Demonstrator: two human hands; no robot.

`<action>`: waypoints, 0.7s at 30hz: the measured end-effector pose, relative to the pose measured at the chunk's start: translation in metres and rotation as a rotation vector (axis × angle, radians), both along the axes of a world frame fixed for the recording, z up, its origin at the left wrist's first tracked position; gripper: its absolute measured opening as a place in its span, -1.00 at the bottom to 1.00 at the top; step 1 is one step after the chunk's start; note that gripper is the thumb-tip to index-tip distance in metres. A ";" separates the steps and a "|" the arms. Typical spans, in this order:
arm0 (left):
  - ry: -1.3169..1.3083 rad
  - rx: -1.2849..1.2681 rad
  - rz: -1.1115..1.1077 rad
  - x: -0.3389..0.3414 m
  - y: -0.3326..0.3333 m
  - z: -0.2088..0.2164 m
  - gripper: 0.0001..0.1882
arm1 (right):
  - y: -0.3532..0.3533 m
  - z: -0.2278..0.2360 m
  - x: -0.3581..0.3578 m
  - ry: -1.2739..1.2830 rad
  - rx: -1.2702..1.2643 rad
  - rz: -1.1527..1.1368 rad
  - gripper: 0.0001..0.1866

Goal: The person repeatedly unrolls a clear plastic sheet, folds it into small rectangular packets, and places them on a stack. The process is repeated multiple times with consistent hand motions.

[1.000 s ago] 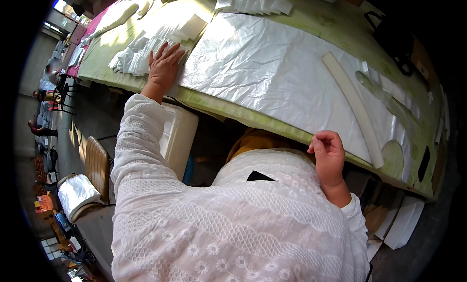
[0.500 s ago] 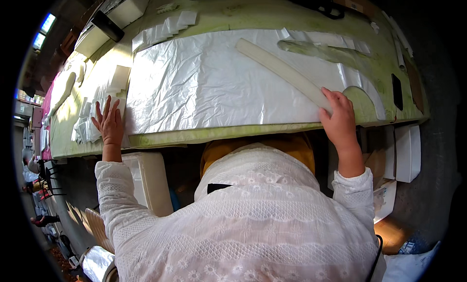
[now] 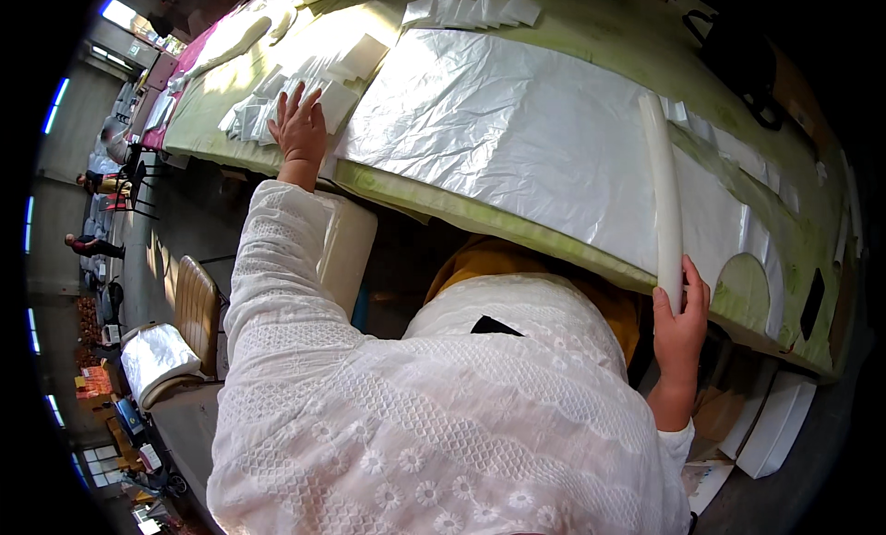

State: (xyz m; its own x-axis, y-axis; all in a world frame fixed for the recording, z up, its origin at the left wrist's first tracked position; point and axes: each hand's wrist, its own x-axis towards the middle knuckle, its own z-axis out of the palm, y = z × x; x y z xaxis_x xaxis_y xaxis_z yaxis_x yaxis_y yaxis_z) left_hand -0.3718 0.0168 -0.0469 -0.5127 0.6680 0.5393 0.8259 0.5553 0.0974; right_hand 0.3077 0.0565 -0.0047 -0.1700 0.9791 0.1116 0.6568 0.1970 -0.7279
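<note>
My right hand (image 3: 681,318) grips the near end of a long, off-white, flattened strip or tube (image 3: 663,193), fingers on one side and thumb on the other. The strip points away from me across the right part of a large crinkled sheet of clear plastic film (image 3: 471,110). At the left, my left hand (image 3: 300,133) has its fingers spread and holds nothing. It rests on or just over a fanned row of small clear plastic bags (image 3: 360,57); contact is hard to tell.
A green-covered table (image 3: 517,226) carries all this. More fanned bags (image 3: 471,12) lie at its far side. Loose plastic strips (image 3: 757,258) and a dark flat object (image 3: 812,304) are at right, a black bag (image 3: 738,64) far right. A brown chair (image 3: 196,304) stands at left.
The strip has swung from a diagonal to pointing nearly straight away from me. My right hand has come nearer to my body with its end. The whole view has turned leftward.
</note>
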 end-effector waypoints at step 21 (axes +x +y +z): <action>-0.230 0.051 0.254 0.016 0.018 -0.003 -0.49 | -0.002 -0.001 -0.010 0.005 -0.001 -0.004 -0.38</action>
